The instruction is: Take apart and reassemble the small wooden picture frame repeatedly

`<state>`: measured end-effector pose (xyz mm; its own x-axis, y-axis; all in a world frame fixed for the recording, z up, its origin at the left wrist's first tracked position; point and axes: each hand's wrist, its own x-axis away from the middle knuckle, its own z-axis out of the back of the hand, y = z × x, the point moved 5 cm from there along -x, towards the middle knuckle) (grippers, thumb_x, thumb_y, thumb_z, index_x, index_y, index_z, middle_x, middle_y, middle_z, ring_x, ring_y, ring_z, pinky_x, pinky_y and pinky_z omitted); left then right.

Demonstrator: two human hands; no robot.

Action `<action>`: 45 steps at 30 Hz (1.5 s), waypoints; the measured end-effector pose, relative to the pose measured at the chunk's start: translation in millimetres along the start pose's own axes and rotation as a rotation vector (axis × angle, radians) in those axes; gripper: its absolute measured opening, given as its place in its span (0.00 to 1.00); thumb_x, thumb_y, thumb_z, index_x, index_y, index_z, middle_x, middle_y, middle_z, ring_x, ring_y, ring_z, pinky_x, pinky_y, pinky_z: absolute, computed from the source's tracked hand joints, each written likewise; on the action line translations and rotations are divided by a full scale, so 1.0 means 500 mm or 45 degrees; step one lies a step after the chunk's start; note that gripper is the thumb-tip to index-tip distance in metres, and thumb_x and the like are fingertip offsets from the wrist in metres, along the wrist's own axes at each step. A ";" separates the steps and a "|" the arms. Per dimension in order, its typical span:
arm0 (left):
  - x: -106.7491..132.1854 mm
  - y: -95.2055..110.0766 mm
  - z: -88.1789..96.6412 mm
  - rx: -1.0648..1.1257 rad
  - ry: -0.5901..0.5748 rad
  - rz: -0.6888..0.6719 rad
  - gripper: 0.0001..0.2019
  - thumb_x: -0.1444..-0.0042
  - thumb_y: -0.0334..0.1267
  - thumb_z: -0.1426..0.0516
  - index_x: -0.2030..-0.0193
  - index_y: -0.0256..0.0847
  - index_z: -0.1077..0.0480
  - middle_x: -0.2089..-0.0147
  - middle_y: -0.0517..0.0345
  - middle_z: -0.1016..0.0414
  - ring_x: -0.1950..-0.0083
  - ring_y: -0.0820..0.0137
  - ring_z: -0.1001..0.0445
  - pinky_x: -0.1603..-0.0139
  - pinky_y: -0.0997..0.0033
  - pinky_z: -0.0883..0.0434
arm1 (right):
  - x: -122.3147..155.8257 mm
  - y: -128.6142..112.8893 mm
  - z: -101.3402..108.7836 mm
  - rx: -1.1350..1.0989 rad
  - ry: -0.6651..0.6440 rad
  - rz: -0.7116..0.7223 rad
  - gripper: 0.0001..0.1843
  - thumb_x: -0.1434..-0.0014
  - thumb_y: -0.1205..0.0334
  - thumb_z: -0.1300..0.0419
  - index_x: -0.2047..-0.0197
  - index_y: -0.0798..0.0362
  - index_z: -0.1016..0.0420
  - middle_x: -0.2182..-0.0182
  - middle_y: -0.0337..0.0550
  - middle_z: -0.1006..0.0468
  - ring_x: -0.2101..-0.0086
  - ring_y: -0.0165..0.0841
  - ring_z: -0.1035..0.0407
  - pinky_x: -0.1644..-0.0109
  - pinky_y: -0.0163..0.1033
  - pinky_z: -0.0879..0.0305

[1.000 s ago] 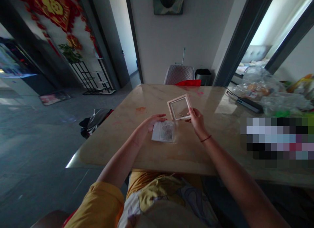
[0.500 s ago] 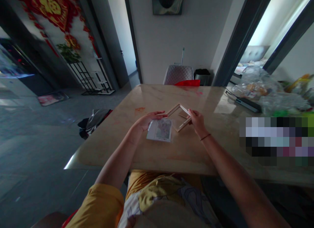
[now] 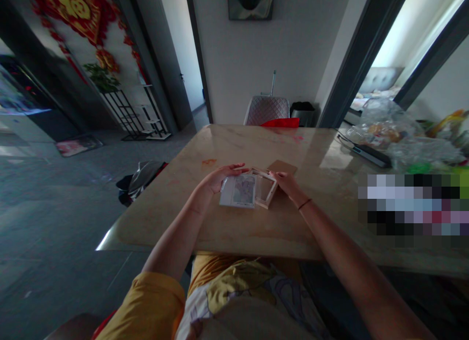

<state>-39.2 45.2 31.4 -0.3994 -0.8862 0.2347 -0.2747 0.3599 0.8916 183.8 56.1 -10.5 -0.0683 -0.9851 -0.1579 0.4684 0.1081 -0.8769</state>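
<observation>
My right hand pinches the upper right corner of a thin light-wood picture frame, which is tilted low over the table. To its left, a flat clear sleeve with a grey printed picture overlaps the frame's left side. My left hand is at the sleeve's upper left edge and appears to grip it, fingers extended along the top and thumb hidden. Just beyond my right hand, a brown backing board lies on the table.
The marble-look table spreads before me. At right are a dark elongated device with a cable, and crumpled plastic bags; a blurred-out patch lies nearer. A quilted chair with red material stands at the far edge.
My right hand has brought the picture frame left and nearer, beside the sleeve, and tilted it differently. The brown board now shows behind it. My left hand has barely moved.
</observation>
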 end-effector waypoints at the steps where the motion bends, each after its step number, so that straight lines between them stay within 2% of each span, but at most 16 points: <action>1: -0.001 0.000 0.001 0.004 0.008 -0.002 0.20 0.51 0.24 0.40 0.50 0.35 0.32 0.51 0.43 0.24 0.53 0.62 0.23 0.44 0.60 0.31 | -0.002 0.001 0.000 0.024 0.016 0.029 0.23 0.48 0.44 0.47 0.81 0.54 0.30 0.86 0.35 0.36 0.81 0.27 0.42 0.79 0.32 0.51; 7: -0.004 0.000 0.006 0.044 0.032 -0.011 0.19 0.52 0.22 0.40 0.51 0.34 0.31 0.52 0.44 0.23 0.54 0.61 0.23 0.47 0.59 0.29 | -0.006 0.001 -0.007 0.116 0.026 0.138 0.16 0.48 0.51 0.47 0.78 0.54 0.32 0.82 0.37 0.32 0.78 0.28 0.39 0.75 0.32 0.49; 13: -0.004 0.000 0.005 0.058 0.053 -0.017 0.19 0.50 0.22 0.42 0.50 0.33 0.32 0.54 0.45 0.22 0.61 0.66 0.21 0.55 0.66 0.25 | -0.007 0.004 -0.009 0.140 0.055 0.132 0.07 0.50 0.59 0.44 0.75 0.53 0.30 0.78 0.39 0.28 0.75 0.30 0.35 0.70 0.33 0.43; 18: -0.001 0.001 0.002 0.062 0.038 -0.022 0.18 0.50 0.23 0.41 0.51 0.35 0.32 0.55 0.47 0.22 0.61 0.67 0.22 0.54 0.66 0.26 | -0.004 0.002 -0.006 0.227 0.121 0.147 0.08 0.49 0.63 0.47 0.73 0.54 0.28 0.75 0.43 0.25 0.72 0.33 0.32 0.68 0.35 0.41; 26: -0.004 0.000 0.004 0.107 0.057 -0.025 0.13 0.50 0.22 0.41 0.57 0.35 0.29 0.59 0.50 0.21 0.62 0.67 0.22 0.55 0.65 0.27 | 0.001 0.001 -0.006 0.143 0.154 0.122 0.07 0.53 0.64 0.44 0.69 0.53 0.27 0.71 0.45 0.23 0.67 0.35 0.30 0.63 0.38 0.37; 31: -0.008 0.000 0.010 0.096 0.076 -0.045 0.14 0.51 0.24 0.40 0.56 0.36 0.29 0.58 0.49 0.22 0.60 0.66 0.22 0.54 0.65 0.27 | 0.013 -0.027 0.029 0.021 0.352 0.171 0.12 0.53 0.56 0.41 0.65 0.53 0.26 0.67 0.46 0.23 0.67 0.35 0.31 0.62 0.39 0.37; 33: -0.008 0.001 0.011 0.111 0.084 -0.053 0.15 0.51 0.25 0.39 0.55 0.36 0.30 0.58 0.50 0.22 0.61 0.67 0.22 0.55 0.67 0.27 | 0.019 -0.047 0.025 -0.043 0.275 0.238 0.13 0.50 0.53 0.43 0.66 0.53 0.26 0.70 0.46 0.23 0.69 0.34 0.31 0.63 0.38 0.37; 36: -0.008 0.005 0.013 0.157 0.118 -0.070 0.15 0.52 0.22 0.40 0.56 0.35 0.30 0.61 0.52 0.21 0.64 0.69 0.22 0.57 0.68 0.26 | 0.035 -0.076 -0.004 -0.158 0.037 0.311 0.16 0.49 0.48 0.42 0.70 0.53 0.26 0.73 0.44 0.23 0.72 0.32 0.32 0.66 0.36 0.39; 40: -0.009 0.008 0.018 0.224 0.199 -0.089 0.13 0.52 0.20 0.41 0.60 0.36 0.30 0.65 0.55 0.21 0.67 0.69 0.22 0.59 0.68 0.26 | 0.061 -0.102 -0.042 -0.295 -0.188 0.334 0.20 0.47 0.44 0.44 0.72 0.53 0.26 0.76 0.41 0.24 0.73 0.31 0.32 0.68 0.35 0.39; 42: -0.012 0.006 0.020 0.239 0.235 -0.111 0.13 0.52 0.20 0.41 0.60 0.36 0.30 0.66 0.56 0.21 0.68 0.70 0.23 0.59 0.70 0.26 | 0.069 -0.110 -0.051 -0.339 -0.251 0.339 0.19 0.47 0.44 0.43 0.71 0.53 0.25 0.75 0.41 0.24 0.73 0.30 0.31 0.68 0.34 0.38; 45: -0.019 0.004 0.022 0.232 0.246 -0.177 0.15 0.54 0.21 0.39 0.58 0.36 0.30 0.63 0.56 0.21 0.67 0.71 0.23 0.59 0.71 0.27 | 0.073 -0.111 -0.052 -0.380 -0.239 0.317 0.18 0.50 0.46 0.40 0.68 0.53 0.24 0.73 0.41 0.22 0.73 0.29 0.31 0.69 0.33 0.37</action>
<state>-45.5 57.7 26.9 -0.1777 -0.9635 0.2001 -0.4743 0.2620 0.8405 132.4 17.6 20.9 0.1887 -0.9284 -0.3201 0.1731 0.3523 -0.9197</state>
